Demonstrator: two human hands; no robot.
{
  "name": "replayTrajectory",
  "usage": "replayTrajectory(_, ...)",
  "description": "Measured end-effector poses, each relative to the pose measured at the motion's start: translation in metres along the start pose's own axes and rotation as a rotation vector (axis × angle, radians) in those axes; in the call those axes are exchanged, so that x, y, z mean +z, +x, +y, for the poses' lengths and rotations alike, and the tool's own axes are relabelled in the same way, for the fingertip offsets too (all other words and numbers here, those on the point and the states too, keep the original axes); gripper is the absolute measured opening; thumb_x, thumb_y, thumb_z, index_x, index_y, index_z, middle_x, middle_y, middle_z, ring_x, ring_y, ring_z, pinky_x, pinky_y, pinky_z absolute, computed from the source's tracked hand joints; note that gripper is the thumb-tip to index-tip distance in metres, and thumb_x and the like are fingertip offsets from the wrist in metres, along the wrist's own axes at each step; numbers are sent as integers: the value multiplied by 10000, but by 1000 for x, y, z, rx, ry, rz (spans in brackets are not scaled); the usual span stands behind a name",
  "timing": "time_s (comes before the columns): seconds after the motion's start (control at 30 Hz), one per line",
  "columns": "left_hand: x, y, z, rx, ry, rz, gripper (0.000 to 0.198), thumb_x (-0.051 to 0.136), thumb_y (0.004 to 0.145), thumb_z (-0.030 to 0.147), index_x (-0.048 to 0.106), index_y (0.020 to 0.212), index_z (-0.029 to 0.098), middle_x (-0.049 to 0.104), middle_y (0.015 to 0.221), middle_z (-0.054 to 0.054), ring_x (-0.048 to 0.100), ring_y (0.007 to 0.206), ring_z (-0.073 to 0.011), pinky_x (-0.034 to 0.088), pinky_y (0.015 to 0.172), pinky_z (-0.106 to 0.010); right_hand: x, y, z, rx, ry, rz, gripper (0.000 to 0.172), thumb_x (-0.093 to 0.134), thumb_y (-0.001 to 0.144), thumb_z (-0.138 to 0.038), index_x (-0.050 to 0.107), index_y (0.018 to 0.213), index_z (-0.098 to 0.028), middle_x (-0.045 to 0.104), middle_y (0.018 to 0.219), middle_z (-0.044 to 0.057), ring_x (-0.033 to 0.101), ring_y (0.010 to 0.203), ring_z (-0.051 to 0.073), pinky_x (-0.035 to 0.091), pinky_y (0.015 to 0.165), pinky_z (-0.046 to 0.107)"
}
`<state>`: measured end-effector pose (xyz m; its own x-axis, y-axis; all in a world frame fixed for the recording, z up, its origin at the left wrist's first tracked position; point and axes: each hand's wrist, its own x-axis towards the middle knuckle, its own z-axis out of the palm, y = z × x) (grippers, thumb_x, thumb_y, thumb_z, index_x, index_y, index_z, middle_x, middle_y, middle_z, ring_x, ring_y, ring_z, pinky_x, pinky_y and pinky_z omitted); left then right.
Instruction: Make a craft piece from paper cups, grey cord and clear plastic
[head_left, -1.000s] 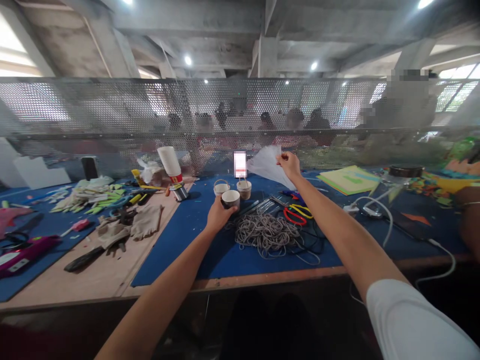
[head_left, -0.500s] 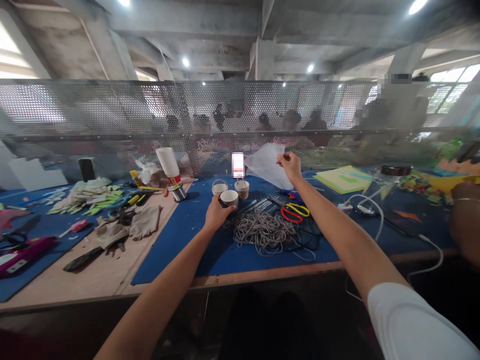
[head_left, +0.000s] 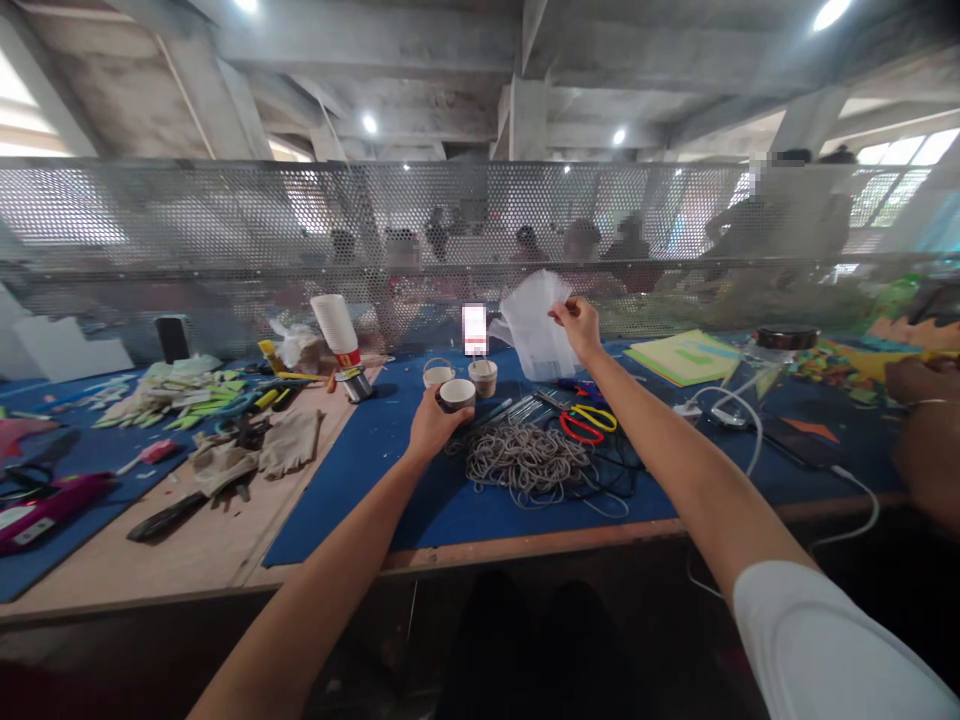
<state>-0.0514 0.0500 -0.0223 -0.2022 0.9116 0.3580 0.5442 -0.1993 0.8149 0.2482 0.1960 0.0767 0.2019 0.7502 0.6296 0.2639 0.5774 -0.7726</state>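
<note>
My left hand (head_left: 436, 428) is wrapped round a small paper cup (head_left: 457, 396), its open mouth tilted up. Just behind it stand a small cup with a thin arched handle (head_left: 439, 374) and another cup wound with cord (head_left: 483, 377). Pinched by one edge in my right hand (head_left: 579, 322) is a translucent white plastic bag (head_left: 536, 330), hanging above the back of the blue mat. Below the hands lies a tangled heap of grey cord (head_left: 529, 462), with scissors (head_left: 587, 424) with red and yellow handles to its right.
A stack of paper cups (head_left: 335, 328) leans over a metal tin (head_left: 353, 384). Work gloves (head_left: 289, 445) lie at left. A glass jar (head_left: 765, 370), coloured paper (head_left: 686, 358) and a white cable (head_left: 862, 485) are at right, near another person's hand (head_left: 919, 380). A perforated metal screen (head_left: 465, 215) closes the back.
The plastic bag has swung to the right and spread more upright below my right hand. My left hand and the cup have hardly moved.
</note>
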Motion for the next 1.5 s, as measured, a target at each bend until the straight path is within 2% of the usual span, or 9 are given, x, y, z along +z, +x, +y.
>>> replayTrajectory(0.37, 0, 0, 3, 14, 23, 19, 727, 870, 694, 395, 547, 1308, 175, 669, 1308, -144, 649, 1186, -266, 484, 1008, -361, 5, 10, -27, -50, 28, 7, 286, 567, 960, -504, 520, 910, -226, 693, 970, 39, 734, 1053, 185, 564, 879, 295)
replayTrajectory(0.67, -2, -3, 9, -11, 76, 90, 747, 795, 735, 582, 558, 1306, 162, 651, 1288, -177, 611, 1214, -337, 468, 1010, -435, 8, 2, -58, -94, 324, 38, 402, 742, 811, -525, 461, 789, -238, 625, 796, -30, 742, 864, 147, 566, 776, 266)
replayTrajectory(0.83, -9, -7, 18, 194, 108, 328, 672, 750, 803, 559, 549, 1325, 185, 589, 1323, -176, 495, 1333, -363, 378, 1131, -512, 5, -22, -85, -174, 374, 5, 416, 767, 777, -554, 491, 772, -242, 580, 709, -41, 695, 774, 131, 570, 762, 277)
replayTrajectory(0.93, -10, -11, 25, 364, 10, 376, 664, 786, 798, 477, 525, 1352, 218, 563, 1354, -147, 491, 1333, -329, 383, 1139, -510, 3, -48, -104, -224, 335, -24, 415, 747, 795, -580, 502, 764, -246, 582, 728, -33, 678, 784, 130, 572, 783, 287)
replayTrajectory(1.07, -8, -19, 41, 509, -141, 255, 728, 833, 770, 374, 497, 1402, 243, 544, 1416, -138, 528, 1317, -302, 395, 1143, -507, 2, -90, -127, -225, 338, -96, 424, 745, 814, -589, 488, 758, -256, 597, 745, -30, 689, 834, 148, 576, 826, 317)
replayTrajectory(1.23, 1, -31, 70, 562, -349, 59, 904, 918, 642, 349, 487, 1431, 256, 514, 1490, -145, 482, 1390, -340, 409, 1143, -517, 12, -138, -143, -155, 394, -280, 368, 762, 824, -542, 540, 812, -248, 664, 805, -15, 715, 863, 163, 567, 809, 320)
replayTrajectory(1.3, 5, -36, 83, 535, -432, -26, 770, 924, 620, 322, 594, 1308, 220, 640, 1312, -134, 569, 1284, -337, 488, 1061, -467, 19, -152, -146, -130, 403, -352, 384, 764, 808, -572, 559, 835, -248, 681, 825, -12, 702, 836, 159, 571, 810, 326)
replayTrajectory(1.4, 10, -40, 99, 456, -580, -172, 403, 826, 740, 361, 704, 1083, 188, 729, 1080, -110, 667, 1078, -304, 555, 933, -410, 27, -164, -148, -130, 381, -422, 369, 758, 823, -554, 567, 818, -238, 677, 805, -14, 679, 795, 146, 564, 773, 308)
replayTrajectory(1.5, 16, -37, 107, 396, -727, -152, 350, 805, 759, 392, 731, 1014, 165, 752, 1038, -117, 674, 1060, -300, 559, 922, -392, 30, -166, -148, -172, 356, -426, 304, 751, 856, -501, 603, 866, -235, 664, 785, -23, 665, 758, 133, 556, 739, 288)
